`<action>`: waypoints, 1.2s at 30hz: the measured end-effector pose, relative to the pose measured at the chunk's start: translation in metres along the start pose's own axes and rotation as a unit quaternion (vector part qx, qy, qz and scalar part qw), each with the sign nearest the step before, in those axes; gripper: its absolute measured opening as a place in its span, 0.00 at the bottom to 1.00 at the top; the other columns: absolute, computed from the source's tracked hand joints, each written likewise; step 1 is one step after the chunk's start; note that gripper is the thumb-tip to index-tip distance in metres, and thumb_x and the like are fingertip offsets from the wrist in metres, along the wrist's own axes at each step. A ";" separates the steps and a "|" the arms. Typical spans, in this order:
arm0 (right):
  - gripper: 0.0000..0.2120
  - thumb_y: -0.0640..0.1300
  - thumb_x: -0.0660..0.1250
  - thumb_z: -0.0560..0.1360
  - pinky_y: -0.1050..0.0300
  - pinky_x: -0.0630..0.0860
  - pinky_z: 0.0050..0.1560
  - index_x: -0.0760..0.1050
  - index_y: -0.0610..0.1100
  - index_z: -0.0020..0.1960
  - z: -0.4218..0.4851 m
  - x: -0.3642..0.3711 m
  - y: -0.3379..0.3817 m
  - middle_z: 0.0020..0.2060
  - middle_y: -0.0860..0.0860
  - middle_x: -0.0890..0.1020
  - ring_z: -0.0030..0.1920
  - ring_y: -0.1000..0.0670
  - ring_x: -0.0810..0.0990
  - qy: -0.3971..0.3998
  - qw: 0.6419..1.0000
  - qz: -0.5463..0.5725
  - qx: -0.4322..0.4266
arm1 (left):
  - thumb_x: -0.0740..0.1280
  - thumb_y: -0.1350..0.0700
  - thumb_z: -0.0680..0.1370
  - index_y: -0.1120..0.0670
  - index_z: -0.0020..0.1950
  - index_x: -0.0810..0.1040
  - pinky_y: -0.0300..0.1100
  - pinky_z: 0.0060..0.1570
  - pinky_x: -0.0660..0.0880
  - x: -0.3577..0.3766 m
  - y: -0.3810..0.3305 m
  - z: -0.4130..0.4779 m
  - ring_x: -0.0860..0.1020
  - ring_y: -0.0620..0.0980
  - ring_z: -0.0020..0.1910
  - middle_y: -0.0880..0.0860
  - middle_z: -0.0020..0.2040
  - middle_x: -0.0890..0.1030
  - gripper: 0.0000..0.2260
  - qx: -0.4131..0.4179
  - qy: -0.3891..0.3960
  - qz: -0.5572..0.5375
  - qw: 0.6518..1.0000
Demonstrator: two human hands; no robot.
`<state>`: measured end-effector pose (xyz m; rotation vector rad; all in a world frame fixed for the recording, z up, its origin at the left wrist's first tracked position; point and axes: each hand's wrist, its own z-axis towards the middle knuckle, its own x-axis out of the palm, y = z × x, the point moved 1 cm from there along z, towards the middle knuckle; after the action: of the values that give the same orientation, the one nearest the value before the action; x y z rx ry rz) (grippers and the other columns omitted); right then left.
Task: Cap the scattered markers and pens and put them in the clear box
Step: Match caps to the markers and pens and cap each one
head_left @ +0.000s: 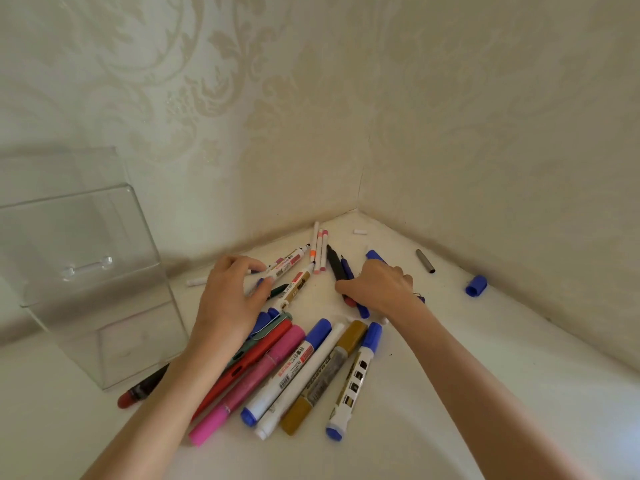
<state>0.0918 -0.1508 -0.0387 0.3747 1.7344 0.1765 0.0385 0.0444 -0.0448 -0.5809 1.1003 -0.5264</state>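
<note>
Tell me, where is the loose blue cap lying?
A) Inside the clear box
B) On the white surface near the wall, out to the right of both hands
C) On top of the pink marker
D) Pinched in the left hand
B: the loose blue cap lies by itself out past the right hand, well away from the clear box.

Bright, soft and even, with a warm cream cast and a faint bluish tint at lower right. Weak, diffuse shadows along the wall (pixel 450 116) seam and beside the clear box (pixel 86 265), small highlights on its handle. Strong wide-angle bending at the edges — corners soft.
</note>
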 end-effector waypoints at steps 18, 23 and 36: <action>0.07 0.50 0.60 0.78 0.68 0.68 0.29 0.68 0.48 0.45 -0.060 -0.004 0.006 0.33 0.55 0.72 0.30 0.57 0.69 -0.018 0.957 0.196 -0.214 | 0.64 0.43 0.74 0.53 0.56 0.79 0.44 0.57 0.72 0.026 -0.046 -0.007 0.79 0.45 0.55 0.50 0.53 0.83 0.17 -0.161 0.279 -0.414 0.852; 0.11 0.57 0.61 0.75 0.68 0.71 0.34 0.66 0.50 0.50 -0.072 0.004 0.008 0.37 0.54 0.74 0.35 0.57 0.72 -0.025 0.949 0.180 -0.256 | 0.64 0.53 0.77 0.57 0.51 0.80 0.40 0.47 0.76 0.029 -0.053 -0.011 0.82 0.49 0.49 0.56 0.47 0.84 0.10 -0.194 0.252 -0.504 0.803; 0.06 0.41 0.62 0.77 0.67 0.66 0.35 0.76 0.47 0.46 -0.023 -0.039 -0.100 0.45 0.53 0.79 0.43 0.53 0.76 -0.170 0.968 0.178 -0.043 | 0.70 0.54 0.71 0.59 0.49 0.74 0.32 0.19 0.64 0.016 -0.039 -0.007 0.66 0.42 0.21 0.50 0.31 0.74 0.12 -0.171 0.221 -0.475 0.834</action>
<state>0.0608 -0.2556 -0.0307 0.6132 1.3068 0.4206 0.0340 0.0045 -0.0315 -1.3956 1.3084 -1.3979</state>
